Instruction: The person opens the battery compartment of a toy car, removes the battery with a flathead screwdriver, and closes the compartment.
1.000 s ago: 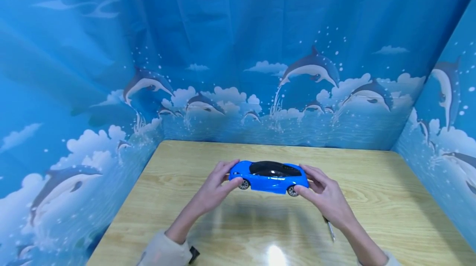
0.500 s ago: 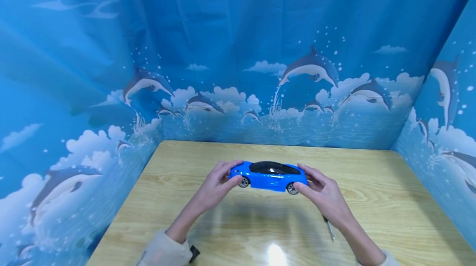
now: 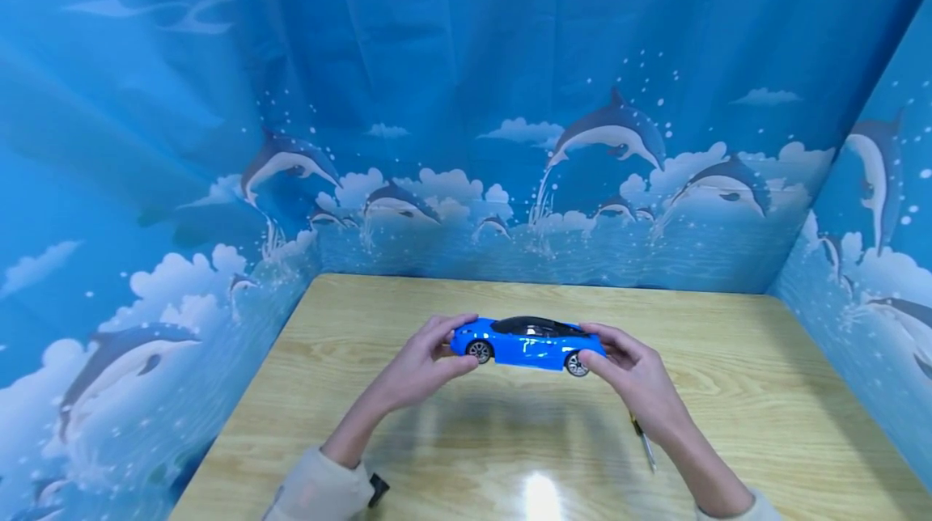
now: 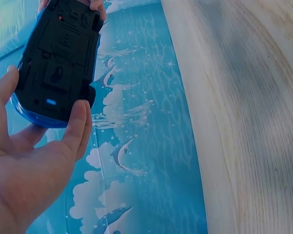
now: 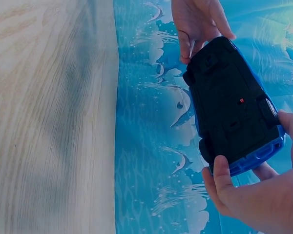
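Note:
A blue toy car (image 3: 530, 349) with a black roof is held up above the table, its side turned toward me in the head view. My left hand (image 3: 422, 363) grips its left end, thumb near the front wheel and fingers over the far side. At the other end my right hand (image 3: 641, 379) holds it, thumb on the wheel there. The black underside (image 4: 58, 53) shows in the left wrist view, with fingertips along both edges. From the right wrist the same underside (image 5: 232, 100) shows a small red part, and the right hand (image 5: 263, 195) pinches the near end.
A screwdriver (image 3: 642, 442) lies on the wooden table (image 3: 510, 456) beneath the right forearm. Some small black object (image 3: 378, 490) is beside the left cuff. A blue curtain (image 3: 451, 100) printed with dolphins stands behind the table and along both sides.
The car has tilted, so its side faces me more and its roof shows less. Both hands keep their hold at its ends and have barely shifted.

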Demonstrator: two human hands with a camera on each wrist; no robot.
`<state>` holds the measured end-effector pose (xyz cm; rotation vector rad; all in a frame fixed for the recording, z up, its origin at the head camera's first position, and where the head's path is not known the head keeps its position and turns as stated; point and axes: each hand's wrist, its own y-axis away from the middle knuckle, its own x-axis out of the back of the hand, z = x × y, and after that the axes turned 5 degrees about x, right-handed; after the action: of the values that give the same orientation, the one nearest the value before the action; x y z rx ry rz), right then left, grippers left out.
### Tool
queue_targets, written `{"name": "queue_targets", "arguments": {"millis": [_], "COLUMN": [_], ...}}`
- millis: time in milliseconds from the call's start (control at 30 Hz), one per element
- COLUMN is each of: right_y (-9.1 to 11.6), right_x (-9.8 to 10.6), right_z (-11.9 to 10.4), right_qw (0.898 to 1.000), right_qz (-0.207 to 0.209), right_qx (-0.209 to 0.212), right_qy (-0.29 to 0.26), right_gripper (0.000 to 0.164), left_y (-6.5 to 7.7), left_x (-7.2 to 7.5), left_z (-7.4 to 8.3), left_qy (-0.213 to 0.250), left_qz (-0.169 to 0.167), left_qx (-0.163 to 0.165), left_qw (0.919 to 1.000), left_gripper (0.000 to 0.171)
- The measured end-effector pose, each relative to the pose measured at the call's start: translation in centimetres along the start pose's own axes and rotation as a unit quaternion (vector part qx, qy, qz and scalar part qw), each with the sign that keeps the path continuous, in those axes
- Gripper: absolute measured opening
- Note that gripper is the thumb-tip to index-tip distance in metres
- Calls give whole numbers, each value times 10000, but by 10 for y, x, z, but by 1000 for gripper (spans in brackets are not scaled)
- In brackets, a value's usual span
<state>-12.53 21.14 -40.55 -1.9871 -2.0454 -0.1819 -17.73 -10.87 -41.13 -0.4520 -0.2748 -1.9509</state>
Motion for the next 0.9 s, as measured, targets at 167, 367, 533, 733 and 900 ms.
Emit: {"name": "queue_targets", "arguments": {"millis": [167, 367, 533, 733, 900], "right_y": [-4, -8, -9, -12, -14], "right_x": [2, 6, 9, 9, 6], "right_z": [2, 6, 12, 17, 20], "right_qw": [9999, 9986, 9966, 9947, 9957], "right_qz": [-87, -396, -697, -765, -623], "right_qx": [-128, -246, 2, 111, -1], "right_qy": [-41, -256, -437, -675, -690], "right_gripper": [58, 65, 70, 68, 66], "left_y": [-3, -6, -8, -11, -13], "left_x": [5, 7, 9, 9, 9], "left_z": [-2, -2, -4, -5, -9], "left_qy": [-122, -340, -353, -242, -169], "left_qz": [-84, -32, 21, 18, 61], "left_qx": [22, 94, 124, 55, -10], "left_qw": [9999, 9994, 9993, 9997, 9998], "left_gripper": [60, 57, 55, 54, 51]}}
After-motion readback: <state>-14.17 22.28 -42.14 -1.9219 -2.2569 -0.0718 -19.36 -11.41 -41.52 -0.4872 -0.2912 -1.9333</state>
